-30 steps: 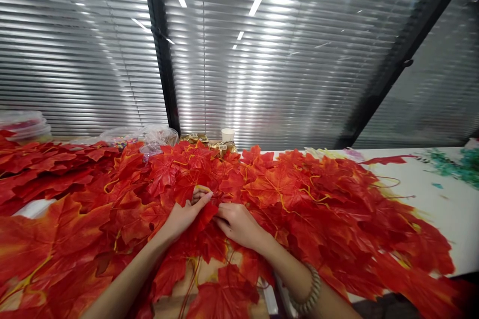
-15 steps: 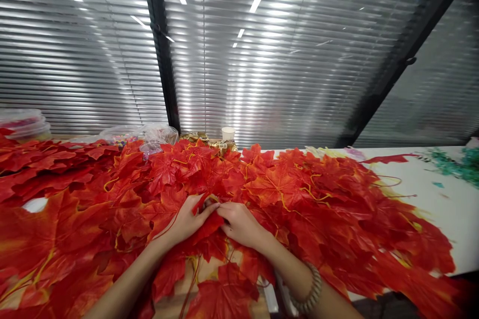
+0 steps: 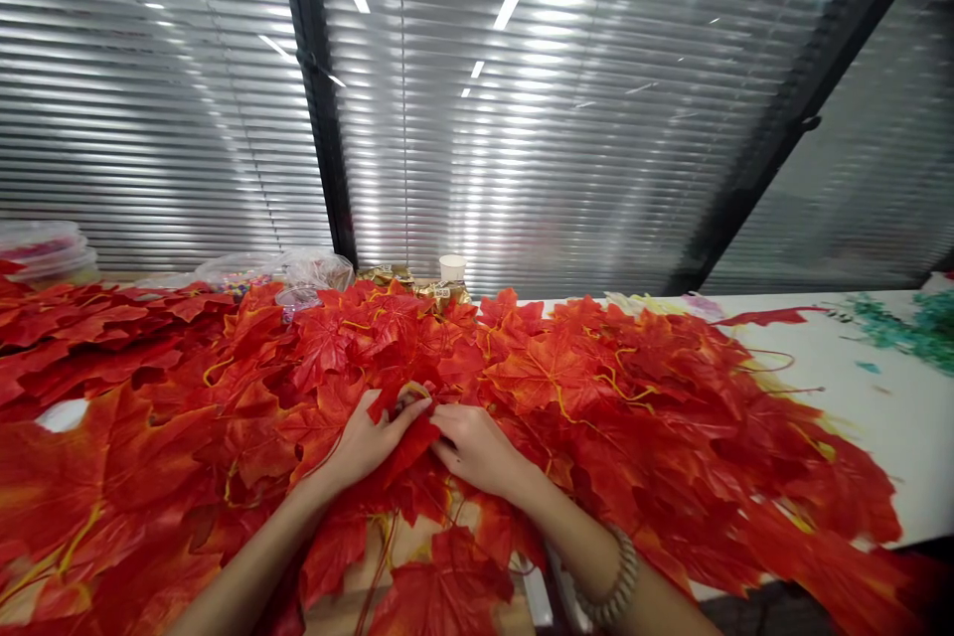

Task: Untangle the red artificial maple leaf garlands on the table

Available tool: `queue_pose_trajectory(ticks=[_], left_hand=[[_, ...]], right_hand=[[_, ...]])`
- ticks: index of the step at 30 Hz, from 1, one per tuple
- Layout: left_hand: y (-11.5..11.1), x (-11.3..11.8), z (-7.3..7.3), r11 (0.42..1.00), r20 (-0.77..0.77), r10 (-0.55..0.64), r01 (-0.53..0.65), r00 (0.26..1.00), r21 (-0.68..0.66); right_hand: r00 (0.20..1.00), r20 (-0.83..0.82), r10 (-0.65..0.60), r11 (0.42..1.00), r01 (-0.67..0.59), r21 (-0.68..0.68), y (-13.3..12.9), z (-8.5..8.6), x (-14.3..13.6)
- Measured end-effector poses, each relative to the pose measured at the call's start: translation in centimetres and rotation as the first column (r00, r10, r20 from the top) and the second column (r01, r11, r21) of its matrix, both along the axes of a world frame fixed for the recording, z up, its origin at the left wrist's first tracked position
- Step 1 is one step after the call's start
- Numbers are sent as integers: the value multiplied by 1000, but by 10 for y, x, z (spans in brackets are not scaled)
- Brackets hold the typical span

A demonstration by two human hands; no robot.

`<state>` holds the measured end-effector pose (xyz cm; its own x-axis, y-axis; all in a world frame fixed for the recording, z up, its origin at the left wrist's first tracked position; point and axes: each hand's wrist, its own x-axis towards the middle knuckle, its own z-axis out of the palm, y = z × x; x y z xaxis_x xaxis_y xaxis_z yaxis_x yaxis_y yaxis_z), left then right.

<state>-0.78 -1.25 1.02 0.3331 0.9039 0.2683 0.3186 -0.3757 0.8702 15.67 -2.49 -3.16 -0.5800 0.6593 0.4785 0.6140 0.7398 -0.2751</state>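
Note:
Both hands meet at the middle of a wide heap of red maple leaves (image 3: 548, 373) with yellow stems. My left hand (image 3: 373, 437) is closed on a red leaf (image 3: 408, 452), its thumb pointing toward the other hand. Beside it on the right, my right hand (image 3: 477, 447) has its fingers bent and pressed together at the same leaf's edge. A thin red cord runs along the left wrist. The fingertips of both hands are partly hidden by the leaf and by each other. A coiled band (image 3: 620, 581) circles the right forearm.
Behind the leaves stand a white paper cup (image 3: 452, 267), gold wrappers (image 3: 443, 292), clear plastic bags (image 3: 317, 268) and stacked plastic containers (image 3: 45, 253). Teal shreds (image 3: 913, 326) lie on the white table (image 3: 920, 437) at right. Windows with blinds rise behind.
My hands have parted slightly at the fingertips, showing a small gap between left thumb and right fingers. The whole view has shifted a little.

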Motion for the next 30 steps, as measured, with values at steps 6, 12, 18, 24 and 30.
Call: queue_pose_trajectory(ticks=[6,12,18,24,30], left_hand=[[-1,-1,3,998,33,60,-60,998,-21],[3,-5,-3,996,70,73,-69,995,-64],[10,-9,-11,997,54,43,-39,998,-73],[11,-9,-11,996,66,47,-41,997,-84],[7,-7,-6,988,33,104,-99,994,-118]], right_hand=[[999,-46,21,998,-18,67,1,0,0],[996,-90,12,994,-2,105,0,4,1],[992,-120,41,996,-31,84,-1,2,0],[991,-123,45,996,-35,78,-1,1,1],[992,-116,43,996,-34,79,-1,2,0]])
